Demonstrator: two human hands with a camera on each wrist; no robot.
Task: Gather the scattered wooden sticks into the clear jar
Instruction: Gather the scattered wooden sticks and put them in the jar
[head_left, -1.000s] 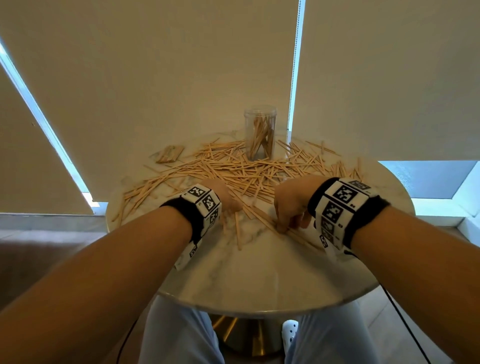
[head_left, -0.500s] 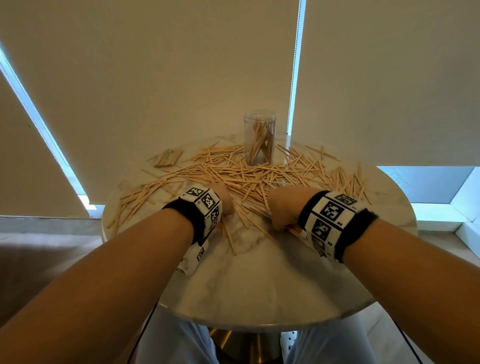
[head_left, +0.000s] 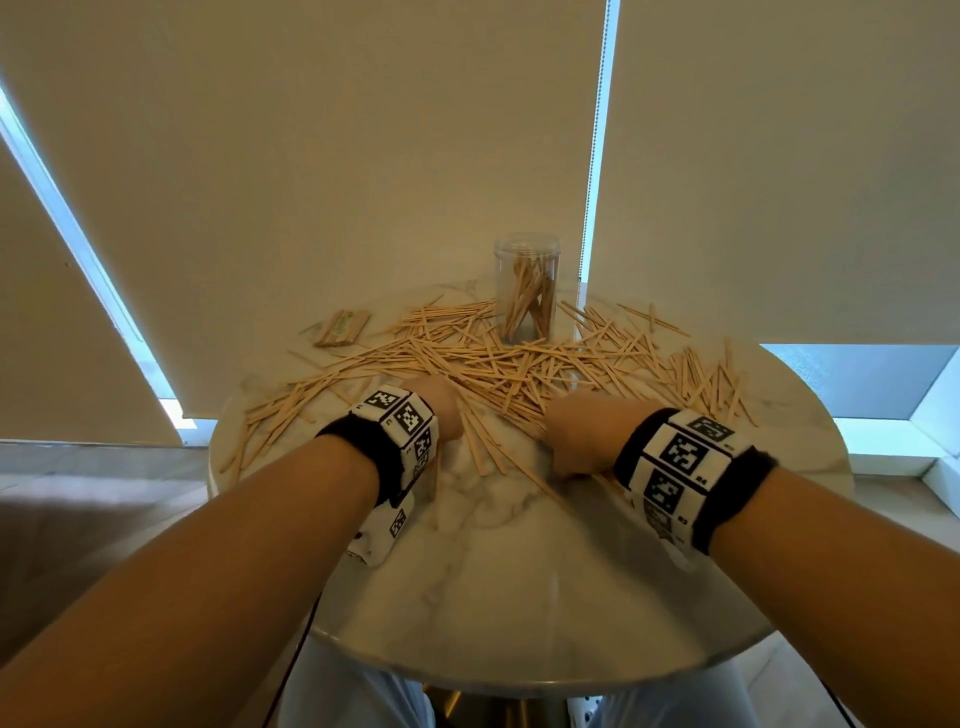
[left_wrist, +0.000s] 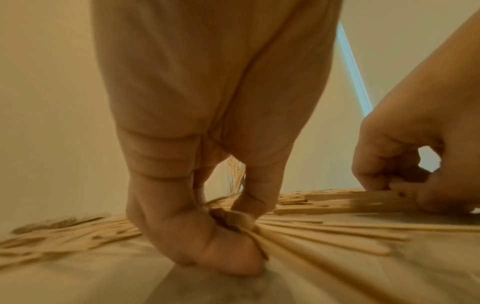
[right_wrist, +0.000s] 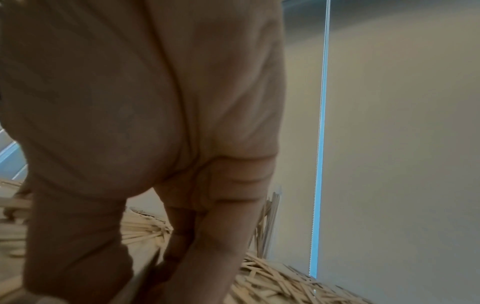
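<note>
Both hands are down in the pile near the middle of the tabletop (head_left: 519, 597). The left hand (left_wrist: 207, 205) pinches a fanned bunch of wooden sticks (head_left: 519, 364) at their near ends, grip clamped tight; the right hand (left_wrist: 405, 164) curls round its own flat bundle. These sticks look light, stiff and smooth, likely to slide and splay, so taking them mid-length should hold better. The clear jar (head_left: 527, 288) stands at the far edge, partly filled, well beyond both grips.
</note>
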